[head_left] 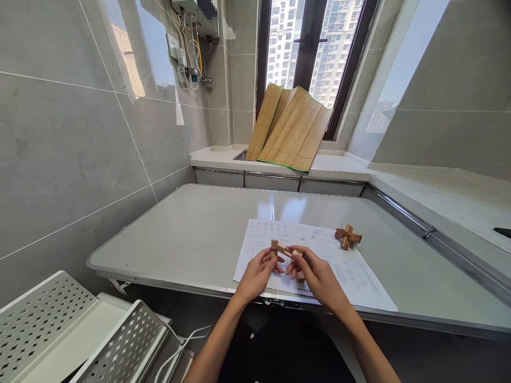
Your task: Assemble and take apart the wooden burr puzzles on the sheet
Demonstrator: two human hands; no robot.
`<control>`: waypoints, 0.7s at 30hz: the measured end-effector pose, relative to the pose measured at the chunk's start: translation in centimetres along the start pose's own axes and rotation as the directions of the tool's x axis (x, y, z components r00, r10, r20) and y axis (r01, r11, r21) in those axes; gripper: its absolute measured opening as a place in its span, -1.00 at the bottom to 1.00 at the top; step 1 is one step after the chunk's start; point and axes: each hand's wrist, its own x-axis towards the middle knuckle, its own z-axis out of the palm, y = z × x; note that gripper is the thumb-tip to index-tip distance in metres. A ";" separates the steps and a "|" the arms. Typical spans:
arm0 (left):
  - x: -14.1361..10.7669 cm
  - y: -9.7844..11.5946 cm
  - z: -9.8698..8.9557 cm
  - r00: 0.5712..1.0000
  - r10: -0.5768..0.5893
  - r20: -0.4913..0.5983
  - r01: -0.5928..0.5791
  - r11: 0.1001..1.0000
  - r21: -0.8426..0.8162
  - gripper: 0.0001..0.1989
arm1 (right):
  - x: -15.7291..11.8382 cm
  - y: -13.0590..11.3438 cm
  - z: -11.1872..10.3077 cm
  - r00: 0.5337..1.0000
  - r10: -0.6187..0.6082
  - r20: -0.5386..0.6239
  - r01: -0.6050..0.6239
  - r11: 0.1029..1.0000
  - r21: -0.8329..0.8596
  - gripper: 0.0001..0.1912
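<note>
Above the printed sheets point(255, 234) near the table's front edge, my two hands are close together. My left hand point(257, 272) is closed around an upright notched wooden puzzle piece point(274, 249). Between the thumb and fingers of my right hand point(315, 274) is a lighter wooden puzzle piece point(289, 252), whose left end meets or nearly meets the upright one; I cannot tell if they interlock. A reddish wooden block point(301, 276) shows just below my right fingers; whether it is held or lies on the paper is unclear. Farther right, a crossed wooden puzzle point(348, 236) rests on the paper's edge.
The pale folding table point(191, 229) has a seam down its middle. White perforated racks point(48, 314) and a white cable point(175, 354) stand low at the left. A bamboo mat point(293, 127) leans against the window behind the white ledge point(339, 162).
</note>
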 end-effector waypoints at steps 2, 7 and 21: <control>-0.1 0.1 0.1 1.000 -0.009 0.001 0.009 1.000 -0.019 -0.46 | -0.1 -0.1 0.3 1.000 0.011 -0.020 -0.010 0.998 0.054 -0.57; -0.2 0.3 0.1 0.998 0.001 0.057 0.002 0.999 -0.046 -0.50 | -0.3 0.3 1.0 0.998 0.010 -0.067 -0.009 1.000 0.016 -0.55; -0.5 1.0 0.1 0.992 -0.014 0.123 0.014 1.000 0.004 -0.56 | -0.9 1.2 1.1 0.958 -0.210 -0.194 0.164 0.960 -0.228 -0.72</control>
